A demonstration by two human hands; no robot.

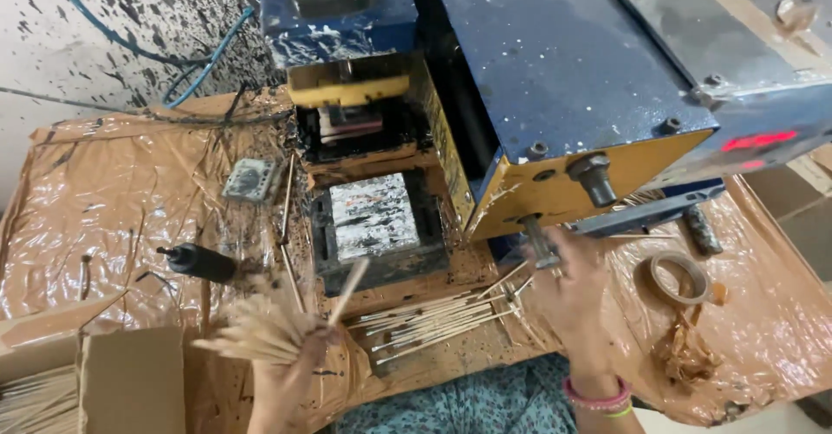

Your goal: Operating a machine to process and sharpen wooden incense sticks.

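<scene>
One stick (349,289) in left hand (290,382) tilts up-right toward press

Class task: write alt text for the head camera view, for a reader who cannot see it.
A person's left hand holds a bundle of thin wooden sticks while the right hand grips a lever on a blue and yellow machine. More sticks lie on the ink-spattered, plastic-covered table.

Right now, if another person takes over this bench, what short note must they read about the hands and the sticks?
Left hand: shut on a bundle of thin wooden sticks, one stick raised toward the ink-stained metal block.
Right hand: on the machine's grey lever handle.
Done: a loose row of sticks lies in front of the block.
Left: the bundle in hand, and more sticks in the cardboard box.
</scene>
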